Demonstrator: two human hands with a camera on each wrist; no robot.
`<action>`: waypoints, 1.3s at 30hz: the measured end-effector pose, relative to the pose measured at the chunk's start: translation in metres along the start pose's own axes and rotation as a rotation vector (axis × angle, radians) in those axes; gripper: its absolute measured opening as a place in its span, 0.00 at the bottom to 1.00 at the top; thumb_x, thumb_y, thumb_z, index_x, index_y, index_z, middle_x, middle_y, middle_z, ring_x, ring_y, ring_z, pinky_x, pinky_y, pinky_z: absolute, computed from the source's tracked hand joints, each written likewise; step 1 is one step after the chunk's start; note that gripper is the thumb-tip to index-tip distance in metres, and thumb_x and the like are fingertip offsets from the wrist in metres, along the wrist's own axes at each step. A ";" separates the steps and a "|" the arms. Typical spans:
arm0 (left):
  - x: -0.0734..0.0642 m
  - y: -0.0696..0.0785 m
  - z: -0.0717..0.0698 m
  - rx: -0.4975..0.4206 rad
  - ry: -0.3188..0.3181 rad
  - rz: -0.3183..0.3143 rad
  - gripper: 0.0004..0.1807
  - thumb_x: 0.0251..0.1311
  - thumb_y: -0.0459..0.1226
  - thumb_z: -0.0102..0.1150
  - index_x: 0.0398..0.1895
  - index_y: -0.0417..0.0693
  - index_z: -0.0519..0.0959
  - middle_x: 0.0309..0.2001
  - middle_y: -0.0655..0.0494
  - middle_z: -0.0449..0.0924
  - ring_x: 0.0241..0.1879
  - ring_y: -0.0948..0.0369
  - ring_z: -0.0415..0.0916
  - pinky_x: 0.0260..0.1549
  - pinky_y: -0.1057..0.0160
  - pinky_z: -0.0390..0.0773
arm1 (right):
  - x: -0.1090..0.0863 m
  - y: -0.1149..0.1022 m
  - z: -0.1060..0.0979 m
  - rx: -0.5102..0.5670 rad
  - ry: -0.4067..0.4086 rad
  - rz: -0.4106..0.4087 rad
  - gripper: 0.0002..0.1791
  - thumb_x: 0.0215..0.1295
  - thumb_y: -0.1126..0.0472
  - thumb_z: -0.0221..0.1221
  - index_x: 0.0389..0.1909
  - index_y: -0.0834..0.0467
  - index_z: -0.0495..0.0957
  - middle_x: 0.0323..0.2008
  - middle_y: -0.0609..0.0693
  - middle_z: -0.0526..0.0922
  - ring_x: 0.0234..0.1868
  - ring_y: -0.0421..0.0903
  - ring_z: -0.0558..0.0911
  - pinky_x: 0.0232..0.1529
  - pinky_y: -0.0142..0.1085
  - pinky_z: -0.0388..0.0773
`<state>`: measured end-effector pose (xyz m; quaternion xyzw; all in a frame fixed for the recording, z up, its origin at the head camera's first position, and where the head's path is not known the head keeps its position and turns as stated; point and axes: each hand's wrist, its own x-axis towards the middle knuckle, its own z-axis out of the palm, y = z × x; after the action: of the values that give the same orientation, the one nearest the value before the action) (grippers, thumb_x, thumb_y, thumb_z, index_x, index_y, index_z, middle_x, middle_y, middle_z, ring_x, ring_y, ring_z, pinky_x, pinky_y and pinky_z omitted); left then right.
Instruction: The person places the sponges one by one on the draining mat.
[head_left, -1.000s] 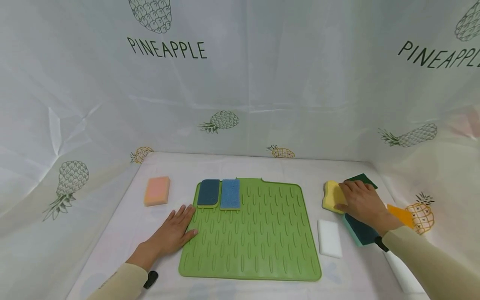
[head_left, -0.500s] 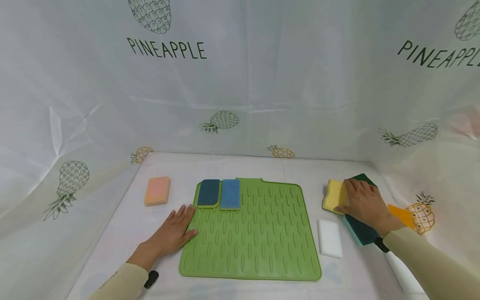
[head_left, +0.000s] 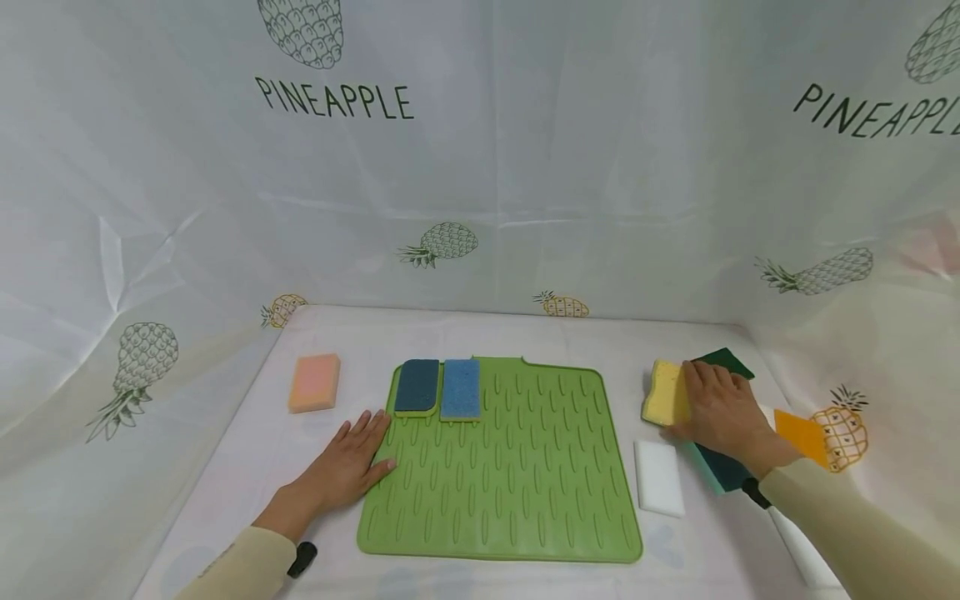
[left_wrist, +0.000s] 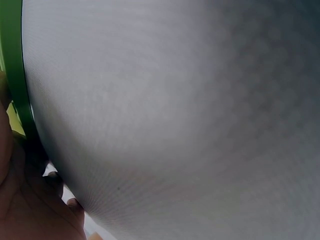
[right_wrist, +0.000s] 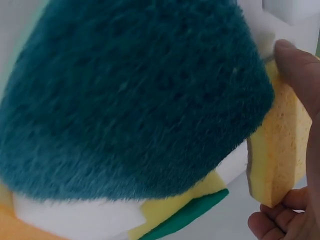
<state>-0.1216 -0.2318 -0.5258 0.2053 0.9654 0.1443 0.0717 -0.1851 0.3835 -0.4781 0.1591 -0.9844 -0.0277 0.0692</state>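
A wavy-edged yellow sponge [head_left: 665, 396] lies at the right of the table. My right hand [head_left: 722, 412] grips it, thumb at its near end and fingertips at its far end, as the right wrist view shows on the sponge [right_wrist: 277, 145]. Close below that hand is a teal sponge with a dark scouring face [head_left: 723, 471], partly hidden by the wrist. My left hand [head_left: 341, 467] rests flat with fingers spread at the left edge of a green ridged mat [head_left: 517, 492]. Side by side at the mat's top left lie a dark blue sponge [head_left: 417, 386] and a lighter blue sponge [head_left: 461, 388].
A pink-orange sponge [head_left: 314, 382] sits left of the mat. To the right are a white block [head_left: 659, 477], a dark green pad [head_left: 727, 361], an orange piece [head_left: 801, 437] and another white block [head_left: 806, 550] partly under the sleeve. A pineapple-print sheet [head_left: 600, 167] rises behind.
My right hand has shifted slightly left and nearer, its thumb now lower around the sponge's near end. The yellow sponge has moved a little left. My left hand stays still.
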 end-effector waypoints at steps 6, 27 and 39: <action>0.000 0.001 0.000 -0.004 -0.001 -0.004 0.44 0.79 0.53 0.53 0.84 0.37 0.53 0.83 0.38 0.54 0.83 0.38 0.47 0.79 0.33 0.52 | 0.007 -0.002 0.004 -0.047 0.079 -0.044 0.64 0.41 0.37 0.80 0.68 0.75 0.62 0.60 0.75 0.72 0.57 0.71 0.71 0.57 0.69 0.72; 0.000 0.001 -0.003 -0.006 -0.017 -0.013 0.44 0.79 0.54 0.51 0.85 0.37 0.52 0.84 0.38 0.53 0.83 0.39 0.46 0.79 0.34 0.50 | 0.055 -0.046 -0.017 -0.080 0.204 -0.169 0.59 0.45 0.30 0.74 0.63 0.73 0.67 0.56 0.71 0.76 0.55 0.70 0.76 0.52 0.64 0.77; -0.001 0.005 -0.008 -0.002 -0.017 -0.008 0.42 0.79 0.53 0.52 0.84 0.36 0.54 0.82 0.37 0.55 0.83 0.38 0.49 0.78 0.33 0.53 | 0.083 -0.090 -0.019 -0.053 0.189 -0.227 0.60 0.47 0.30 0.75 0.67 0.72 0.67 0.58 0.69 0.76 0.57 0.68 0.76 0.55 0.62 0.77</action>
<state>-0.1200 -0.2299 -0.5166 0.2027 0.9654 0.1432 0.0805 -0.2320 0.2710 -0.4556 0.2696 -0.9481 -0.0463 0.1620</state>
